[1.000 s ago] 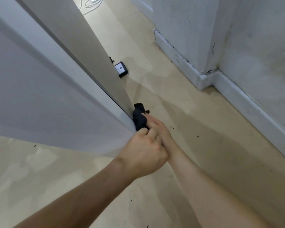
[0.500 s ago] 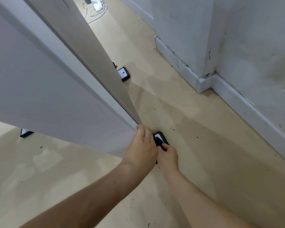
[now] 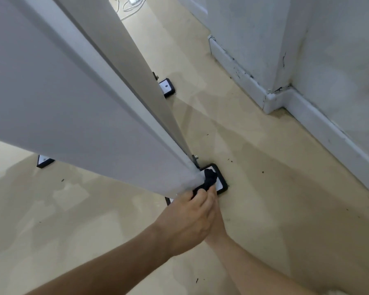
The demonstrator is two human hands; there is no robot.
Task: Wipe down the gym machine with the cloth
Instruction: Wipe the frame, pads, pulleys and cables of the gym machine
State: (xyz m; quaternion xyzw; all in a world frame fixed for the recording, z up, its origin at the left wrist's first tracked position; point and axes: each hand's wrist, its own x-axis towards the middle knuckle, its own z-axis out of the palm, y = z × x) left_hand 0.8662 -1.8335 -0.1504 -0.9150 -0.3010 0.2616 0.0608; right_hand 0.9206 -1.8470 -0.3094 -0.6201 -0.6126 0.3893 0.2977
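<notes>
Black cloth [image 3: 209,180], bunched into a small wad, is pressed onto the white top of a black-rimmed foot pad [image 3: 221,184] at the near lower corner of the gym machine. The cloth is pinched between the fingertips of the left hand [image 3: 189,222], whose fingers are drawn together around the wad's near end. The right hand [image 3: 216,220] is mostly hidden beneath the left; only its wrist side and part of a finger beside the cloth are seen, so its grip cannot be told. The machine's pale grey panel [image 3: 58,99] is seen tilting across the upper left, its bottom corner just beside the cloth. A second foot pad [image 3: 167,88] is seen farther back along the panel's edge, and a third [image 3: 44,161] under its left side. Dark specks are scattered over the beige floor [image 3: 275,188]. A scuffed white skirting board [image 3: 239,71] runs along the wall at the right.
</notes>
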